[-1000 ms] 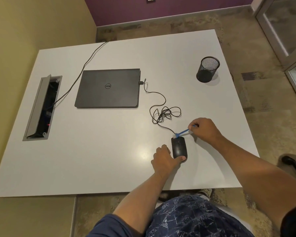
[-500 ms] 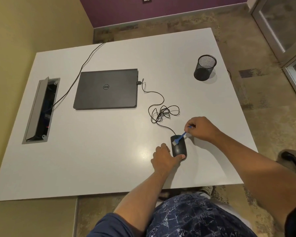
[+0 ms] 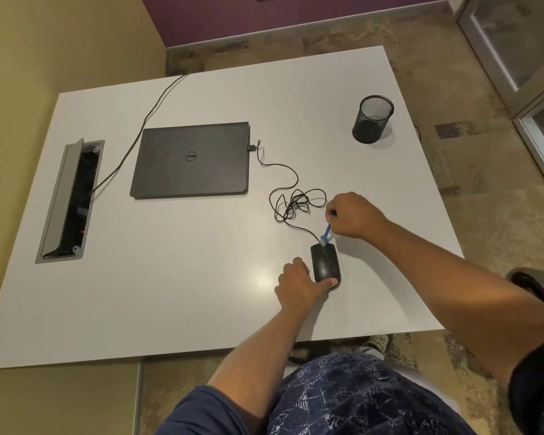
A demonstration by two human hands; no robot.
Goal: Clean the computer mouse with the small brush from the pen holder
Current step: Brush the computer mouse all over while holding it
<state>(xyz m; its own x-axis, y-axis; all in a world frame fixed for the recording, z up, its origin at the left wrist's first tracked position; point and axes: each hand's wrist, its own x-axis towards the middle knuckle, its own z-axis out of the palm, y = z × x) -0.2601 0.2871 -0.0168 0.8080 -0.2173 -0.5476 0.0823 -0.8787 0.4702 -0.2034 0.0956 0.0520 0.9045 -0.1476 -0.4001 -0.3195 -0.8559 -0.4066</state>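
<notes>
Since the earlier frame the brush point(image 3: 326, 234) had swung steeper, its bristles now at the far end of the mouse point(image 3: 324, 263). Right hand point(image 3: 352, 216) pinched the blue handle in curled fingers. Left hand point(image 3: 299, 284) gripped the mouse's near end, thumb across it, on the white surface point(image 3: 201, 262). Well apart stood the pen holder point(image 3: 372, 119).

Mouse point(image 3: 324, 264): we see black
Brush point(image 3: 326, 232): blue handle, pale bristles
Pen holder point(image 3: 372, 119): black mesh
Laptop point(image 3: 190, 160): dark grey
Table point(image 3: 170, 277): white
Far wall point(image 3: 296, 14): purple
</notes>
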